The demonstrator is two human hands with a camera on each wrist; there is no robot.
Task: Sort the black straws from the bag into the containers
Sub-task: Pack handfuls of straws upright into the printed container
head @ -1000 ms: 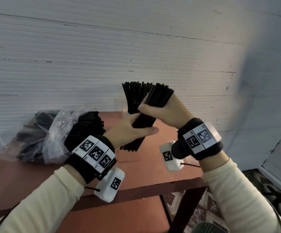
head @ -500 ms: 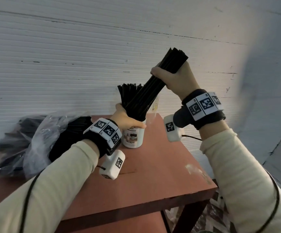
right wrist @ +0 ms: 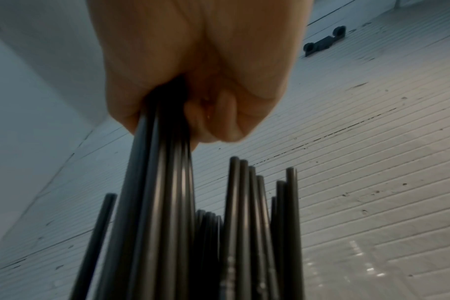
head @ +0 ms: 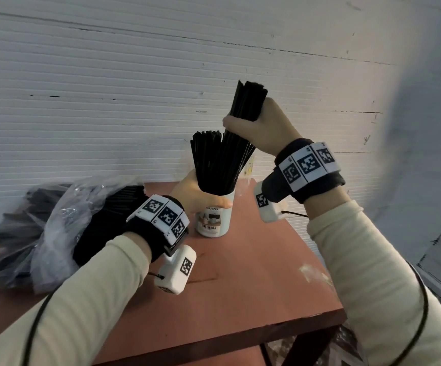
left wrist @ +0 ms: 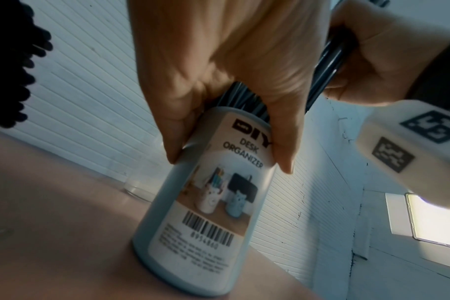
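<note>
A pale cylindrical container (head: 215, 220) labelled "DIY Desk Organizer" (left wrist: 208, 205) stands on the red-brown table (head: 253, 281) with several black straws (head: 206, 159) upright in it. My left hand (head: 195, 192) grips the container just below its rim (left wrist: 226, 85). My right hand (head: 261, 128) grips a bundle of black straws (head: 245, 101) near its top; the bundle's lower ends are inside the container among the others. The right wrist view shows the fist (right wrist: 193, 81) closed round the bundle (right wrist: 162, 192). A clear plastic bag (head: 63, 223) full of black straws lies at the table's left.
A white ribbed wall (head: 108, 88) runs right behind the table. A clear glass container (left wrist: 139, 188) stands behind the organizer near the wall. The table's right and front edges drop to a patterned floor (head: 346, 339).
The right hand has come down with its bundle, so the straws' lower ends now sit deeper in the container. The left hand went from the bundle to gripping the container.
</note>
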